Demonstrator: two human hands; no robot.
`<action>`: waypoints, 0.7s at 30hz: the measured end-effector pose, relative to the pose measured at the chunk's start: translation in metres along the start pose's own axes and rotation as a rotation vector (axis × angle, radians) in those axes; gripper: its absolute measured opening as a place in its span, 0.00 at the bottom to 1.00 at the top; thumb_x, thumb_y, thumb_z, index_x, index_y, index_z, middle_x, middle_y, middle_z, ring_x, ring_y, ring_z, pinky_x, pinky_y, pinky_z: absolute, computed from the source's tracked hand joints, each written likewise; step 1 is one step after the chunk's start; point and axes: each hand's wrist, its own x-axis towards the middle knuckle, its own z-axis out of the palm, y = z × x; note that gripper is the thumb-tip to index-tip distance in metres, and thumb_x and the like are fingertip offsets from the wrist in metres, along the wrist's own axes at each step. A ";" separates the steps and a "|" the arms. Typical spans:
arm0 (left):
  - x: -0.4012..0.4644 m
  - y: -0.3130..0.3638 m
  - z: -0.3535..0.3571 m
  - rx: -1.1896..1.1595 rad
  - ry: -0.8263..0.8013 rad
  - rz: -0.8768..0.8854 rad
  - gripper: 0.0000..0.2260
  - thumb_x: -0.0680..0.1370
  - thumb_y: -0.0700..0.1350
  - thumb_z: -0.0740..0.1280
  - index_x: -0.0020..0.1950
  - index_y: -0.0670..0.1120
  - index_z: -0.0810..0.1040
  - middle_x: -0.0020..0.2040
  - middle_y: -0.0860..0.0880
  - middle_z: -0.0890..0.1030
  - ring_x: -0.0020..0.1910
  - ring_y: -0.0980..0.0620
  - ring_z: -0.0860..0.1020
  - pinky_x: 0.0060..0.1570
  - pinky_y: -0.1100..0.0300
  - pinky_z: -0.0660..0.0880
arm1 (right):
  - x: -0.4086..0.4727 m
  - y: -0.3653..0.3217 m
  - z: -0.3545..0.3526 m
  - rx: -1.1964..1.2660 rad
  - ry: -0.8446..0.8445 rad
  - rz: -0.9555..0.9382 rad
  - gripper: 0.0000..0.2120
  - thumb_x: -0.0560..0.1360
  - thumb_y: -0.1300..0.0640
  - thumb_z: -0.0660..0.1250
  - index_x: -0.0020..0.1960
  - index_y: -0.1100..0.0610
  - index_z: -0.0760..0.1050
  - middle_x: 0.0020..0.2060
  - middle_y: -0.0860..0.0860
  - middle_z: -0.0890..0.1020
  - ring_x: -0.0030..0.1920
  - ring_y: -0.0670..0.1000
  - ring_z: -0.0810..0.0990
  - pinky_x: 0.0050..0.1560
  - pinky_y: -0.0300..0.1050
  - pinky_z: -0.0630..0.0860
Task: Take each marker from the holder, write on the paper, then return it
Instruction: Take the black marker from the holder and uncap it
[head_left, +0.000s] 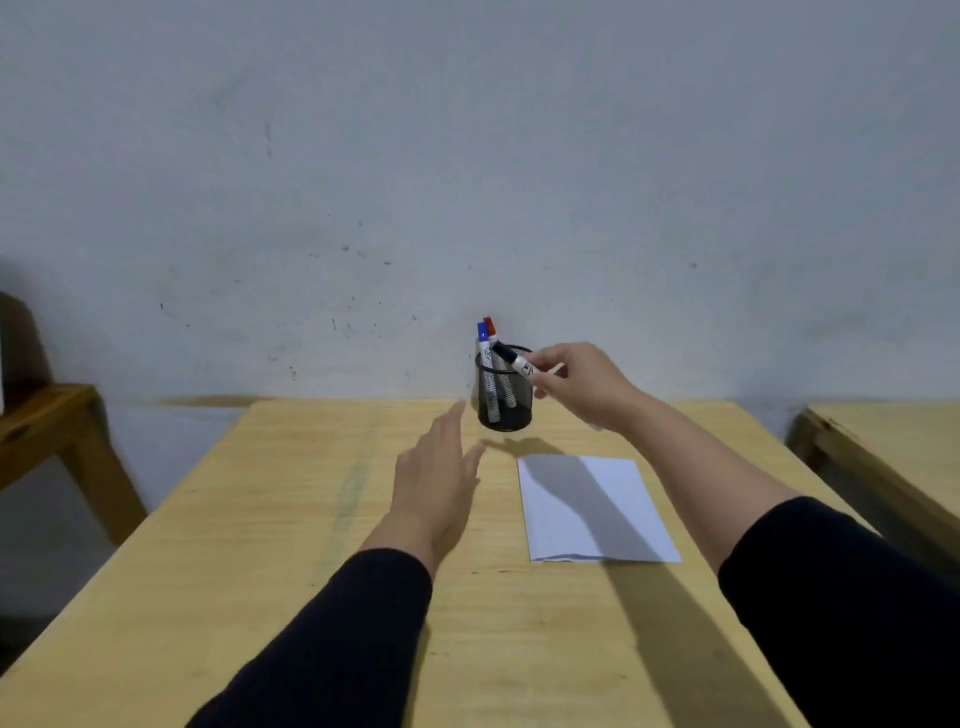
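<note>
My right hand (582, 384) pinches a black-capped marker (514, 360) between thumb and fingertips, gripping the white barrel so that the black cap end points up and to the left, tilted across the rim of the holder (505, 395). The marker is in the air over the mouth of the holder; I cannot tell whether its cap end touches the rim. The holder is a black mesh cup standing upright near the far edge of the wooden table (291, 519), close to the grey wall (467, 156). Two markers stand inside it, leaning against the left side: a blue-capped marker (483, 343) and, just behind and beside it, a red-capped marker (490, 326), both with caps up and poking above the rim, their white barrels visible through the mesh down to the bottom of the cup. My left hand (441, 467) is open and holds nothing, fingers stretched forward and loosely together, reaching toward the lower left side of the holder with the fingertips near it but apart from it. The paper (597, 512) lies flat on the table in front of the holder and to its right, under my right forearm, half covered by the arm's shadow; no writing can be made out on it. Both of my sleeves are black.
</note>
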 end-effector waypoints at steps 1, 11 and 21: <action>0.006 0.009 -0.008 0.027 0.077 0.071 0.24 0.81 0.50 0.58 0.76 0.49 0.55 0.74 0.49 0.66 0.68 0.48 0.70 0.63 0.47 0.69 | -0.008 0.005 0.001 -0.009 -0.023 0.014 0.08 0.77 0.59 0.66 0.52 0.53 0.83 0.43 0.55 0.85 0.39 0.52 0.81 0.42 0.41 0.73; 0.022 0.039 -0.020 0.150 0.188 0.382 0.11 0.82 0.45 0.58 0.56 0.44 0.79 0.51 0.46 0.79 0.52 0.44 0.75 0.44 0.52 0.68 | -0.037 0.019 0.003 -0.089 0.059 0.004 0.11 0.74 0.60 0.69 0.56 0.55 0.82 0.41 0.45 0.80 0.44 0.46 0.77 0.46 0.34 0.71; 0.013 0.066 -0.010 -0.265 0.262 0.146 0.09 0.79 0.43 0.61 0.50 0.45 0.81 0.46 0.48 0.81 0.45 0.50 0.75 0.43 0.58 0.69 | -0.043 0.000 0.027 0.957 0.163 0.607 0.16 0.80 0.46 0.60 0.41 0.56 0.73 0.29 0.50 0.75 0.27 0.48 0.70 0.28 0.41 0.69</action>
